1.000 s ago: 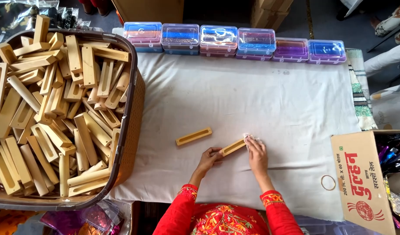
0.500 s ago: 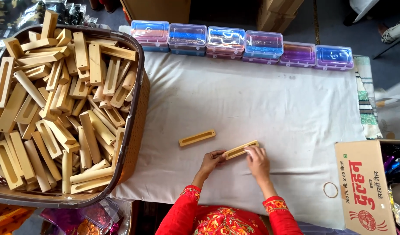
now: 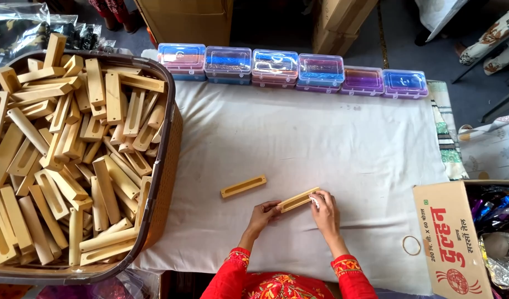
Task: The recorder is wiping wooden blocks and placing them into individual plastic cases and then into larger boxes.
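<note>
Head view, nearest first: left hand [image 3: 264, 213] and right hand [image 3: 325, 209] each pinch an end of one slotted wooden holder [image 3: 297, 200], which lies on the white-clothed worktop [image 3: 332, 144] just before the person's red sleeves; the right fingers also seem to press something small and pale to it. Just beyond, a second holder [image 3: 243, 186] lies apart and untouched, while the basket [image 3: 164, 166] at left is heaped with many more, so by appearance the bulk remains unhandled. Farthest, six lidded plastic boxes [image 3: 287, 67] line the far edge; a cardboard carton [image 3: 451, 238] sits at right.
</note>
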